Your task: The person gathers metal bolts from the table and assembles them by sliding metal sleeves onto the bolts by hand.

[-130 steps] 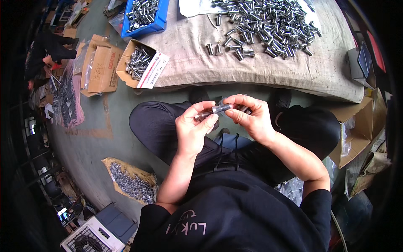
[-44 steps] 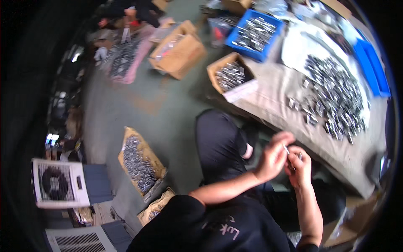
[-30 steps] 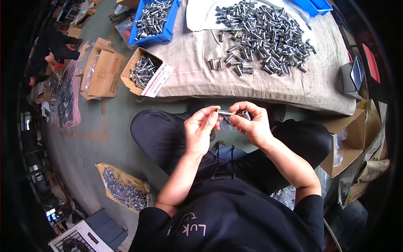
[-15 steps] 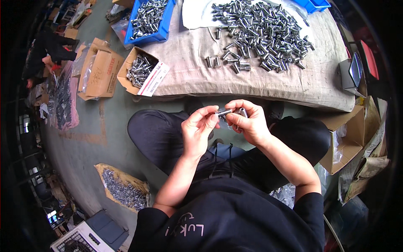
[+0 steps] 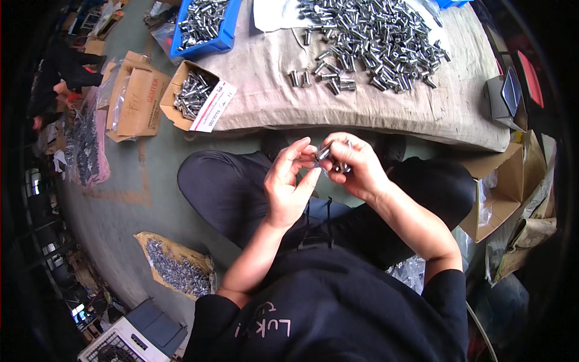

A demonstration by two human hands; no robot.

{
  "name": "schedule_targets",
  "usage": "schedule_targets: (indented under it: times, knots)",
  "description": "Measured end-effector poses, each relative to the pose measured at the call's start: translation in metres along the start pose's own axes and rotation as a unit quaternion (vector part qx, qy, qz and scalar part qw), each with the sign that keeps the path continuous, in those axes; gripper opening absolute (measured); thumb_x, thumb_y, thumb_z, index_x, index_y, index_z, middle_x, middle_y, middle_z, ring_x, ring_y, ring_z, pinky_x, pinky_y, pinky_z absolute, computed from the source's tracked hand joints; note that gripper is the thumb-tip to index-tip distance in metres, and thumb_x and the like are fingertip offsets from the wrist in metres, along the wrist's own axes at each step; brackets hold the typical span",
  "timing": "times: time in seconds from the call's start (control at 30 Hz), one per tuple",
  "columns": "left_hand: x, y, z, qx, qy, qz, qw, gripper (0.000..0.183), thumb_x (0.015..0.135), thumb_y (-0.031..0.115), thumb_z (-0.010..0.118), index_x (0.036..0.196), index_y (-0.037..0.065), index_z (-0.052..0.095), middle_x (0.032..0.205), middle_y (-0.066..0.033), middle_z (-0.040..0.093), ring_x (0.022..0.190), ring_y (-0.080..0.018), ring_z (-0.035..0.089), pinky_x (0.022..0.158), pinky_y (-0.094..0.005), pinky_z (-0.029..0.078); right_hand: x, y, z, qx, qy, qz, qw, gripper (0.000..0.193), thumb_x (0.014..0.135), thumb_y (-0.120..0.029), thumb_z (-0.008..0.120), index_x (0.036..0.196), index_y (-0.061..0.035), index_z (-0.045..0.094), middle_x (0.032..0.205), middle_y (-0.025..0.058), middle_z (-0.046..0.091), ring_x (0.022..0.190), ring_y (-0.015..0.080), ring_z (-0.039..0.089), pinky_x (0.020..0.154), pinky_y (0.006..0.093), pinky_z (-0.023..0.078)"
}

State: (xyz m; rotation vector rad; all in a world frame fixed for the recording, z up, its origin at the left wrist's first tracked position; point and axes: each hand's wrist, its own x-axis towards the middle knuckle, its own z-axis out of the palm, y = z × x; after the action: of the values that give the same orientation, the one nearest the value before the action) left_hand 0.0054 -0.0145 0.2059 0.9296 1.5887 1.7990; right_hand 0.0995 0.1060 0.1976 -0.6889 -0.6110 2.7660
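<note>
My right hand (image 5: 363, 170) is closed around a few shiny cylindrical metal fasteners (image 5: 325, 153), one poking out toward the left. My left hand (image 5: 284, 192) is cupped just beside them, thumb and fingers apart. Its fingertips come close to the fasteners, and whether they touch is hard to see. Both hands are above my crossed legs. In front, a large pile of similar metal fasteners (image 5: 377, 48) lies on the cloth-covered work surface (image 5: 259, 99), and several stand or lie at the pile's near edge.
A blue bin (image 5: 227, 37) and a small open carton (image 5: 172, 112) hold metal pieces at the far left. A brown carton (image 5: 150, 102) and a person (image 5: 66, 66) are beyond. Small parts fill a yellowish tray (image 5: 145, 246); another open carton (image 5: 502, 208) stands right.
My left fingers have opened away from the fastener they were pinching. The right hand has turned, and that fastener now tilts upward in it. The view has shifted slightly.
</note>
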Motion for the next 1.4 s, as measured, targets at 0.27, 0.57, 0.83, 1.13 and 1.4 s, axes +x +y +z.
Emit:
schedule_targets:
  times: [0.27, 0.57, 0.83, 1.13, 1.4]
  knots:
    - [-0.019, -0.104, -0.028, 0.105, 0.101, -0.332, 0.932, 0.031, 0.081, 0.013, 0.06, 0.108, 0.0, 0.052, 0.078, -0.0033, 0.058, 0.061, -0.0077, 0.052, 0.048, -0.0184, 0.042, 0.012, -0.026, -0.045, -0.074, 0.024, 0.038, 0.996, 0.017, 0.078, -0.017, 0.06, 0.09, -0.0042, 0.056, 0.08, 0.0092, 0.058, 0.063, 0.0148, 0.057, 0.04, 0.0215, 0.043]
    - [-0.022, -0.227, -0.012, 0.305, 0.131, -0.346, 0.878, 0.021, 0.077, 0.021, 0.05, 0.086, 0.003, 0.051, 0.082, -0.0194, 0.059, 0.073, -0.0288, 0.057, 0.07, -0.042, 0.045, 0.098, 0.073, -0.113, -0.365, 0.144, 0.315, 0.864, 0.026, 0.076, -0.026, 0.065, 0.059, -0.0098, 0.053, 0.048, 0.0007, 0.049, 0.037, 0.0094, 0.044, 0.03, 0.0226, 0.028]
    - [-0.039, -0.223, -0.001, 0.325, 0.085, -0.308, 0.89, 0.025, 0.075, 0.01, 0.048, 0.099, 0.012, 0.051, 0.072, -0.0195, 0.058, 0.069, -0.0369, 0.058, 0.056, -0.0455, 0.045, 0.149, 0.147, -0.243, -0.105, 0.37, 0.252, 0.888, 0.01, 0.08, -0.016, 0.045, 0.072, -0.0118, 0.048, 0.063, 0.004, 0.05, 0.05, 0.0165, 0.05, 0.038, 0.0283, 0.04]
    - [-0.018, -0.216, 0.013, 0.306, 0.077, -0.304, 0.899, 0.051, 0.072, 0.003, 0.051, 0.12, 0.015, 0.041, 0.092, -0.02, 0.059, 0.082, -0.0365, 0.058, 0.068, -0.0439, 0.046, 0.13, 0.102, -0.193, -0.338, 0.337, 0.178, 0.861, 0.025, 0.079, -0.015, 0.053, 0.102, -0.0066, 0.053, 0.091, 0.0111, 0.06, 0.083, 0.0298, 0.059, 0.067, 0.0434, 0.048]
    - [-0.025, -0.259, 0.019, 0.284, 0.132, -0.25, 0.916, 0.029, 0.078, 0.011, 0.052, 0.107, 0.012, 0.046, 0.079, -0.0191, 0.06, 0.072, -0.0371, 0.058, 0.059, -0.0445, 0.046, 0.079, 0.082, -0.138, -0.928, -0.16, -0.003, 0.337, 0.054, 0.064, -0.016, 0.058, 0.116, -0.0079, 0.049, 0.121, 0.013, 0.048, 0.116, 0.0284, 0.04, 0.101, 0.0435, 0.022]
